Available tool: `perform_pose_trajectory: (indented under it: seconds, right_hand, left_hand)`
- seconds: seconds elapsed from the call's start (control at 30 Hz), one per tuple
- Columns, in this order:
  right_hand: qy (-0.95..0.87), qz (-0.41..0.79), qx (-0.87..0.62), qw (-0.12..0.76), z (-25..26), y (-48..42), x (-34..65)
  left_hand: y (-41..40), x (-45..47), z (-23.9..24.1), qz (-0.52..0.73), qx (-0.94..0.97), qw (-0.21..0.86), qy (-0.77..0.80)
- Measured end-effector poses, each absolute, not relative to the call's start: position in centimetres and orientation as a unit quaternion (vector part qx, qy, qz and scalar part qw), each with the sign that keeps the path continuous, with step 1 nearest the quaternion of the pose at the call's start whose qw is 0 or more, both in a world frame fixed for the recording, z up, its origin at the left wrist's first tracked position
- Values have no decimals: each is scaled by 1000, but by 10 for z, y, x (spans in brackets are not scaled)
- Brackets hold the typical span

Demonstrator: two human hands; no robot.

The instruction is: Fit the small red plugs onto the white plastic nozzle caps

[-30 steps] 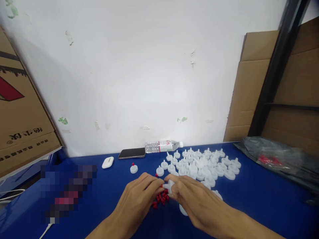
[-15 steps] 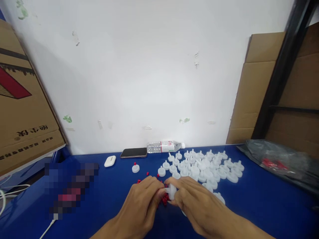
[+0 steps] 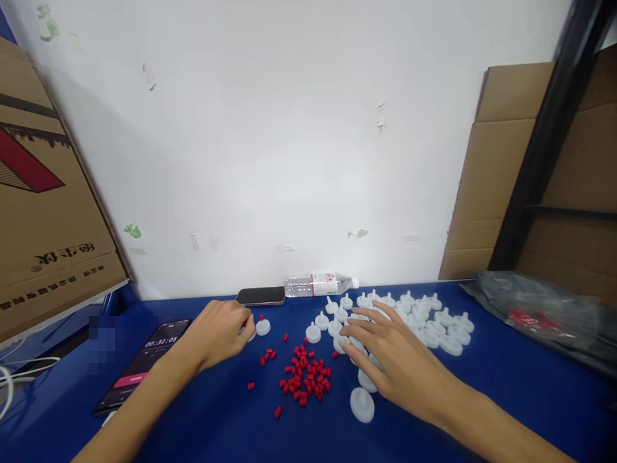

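Note:
My left hand is stretched out to the left, its fingers curled round a white cap of which only an edge shows. It sits right beside a white cap with a red plug standing on the blue table. My right hand lies open with fingers spread flat over the near edge of a cluster of white caps. A loose pile of small red plugs lies between the two hands. One white cap lies alone just below my right hand.
A phone showing a timer lies at my left forearm, and a second phone and a water bottle lie along the wall. A black bag is at the right, cardboard boxes at both sides, and a white cable at the far left.
My hands were joined over the red plugs on one white cap. Now they are apart: the left has moved left to the plugged cap, the right has spread onto the caps, baring the red pile.

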State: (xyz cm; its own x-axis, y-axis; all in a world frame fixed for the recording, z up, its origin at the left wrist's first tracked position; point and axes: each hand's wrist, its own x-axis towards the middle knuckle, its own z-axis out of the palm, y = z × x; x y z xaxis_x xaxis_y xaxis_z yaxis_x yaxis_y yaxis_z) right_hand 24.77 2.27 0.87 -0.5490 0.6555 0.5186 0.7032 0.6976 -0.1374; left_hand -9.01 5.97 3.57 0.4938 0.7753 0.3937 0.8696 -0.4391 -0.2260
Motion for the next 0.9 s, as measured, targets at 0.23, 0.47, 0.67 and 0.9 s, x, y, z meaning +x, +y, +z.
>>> perform_pose_trajectory:
  seconds: [0.23,0.47,0.67,0.9]
  right_hand:
    - [-898,-8,-385,212,-4,21,249]
    - [-883,-9,-384,269,3,21,244]
    - [-862,-53,-324,387,12,13,240]
    - [-871,-51,-317,372,8,5,234]
  left_hand:
    - [60,-91,31,-85,-814,199,-539]
    - [54,-61,20,-132,-870,151,-451]
    - [52,-46,-1,-128,-888,134,-420]
    - [58,-45,-9,-126,-889,132,-420]
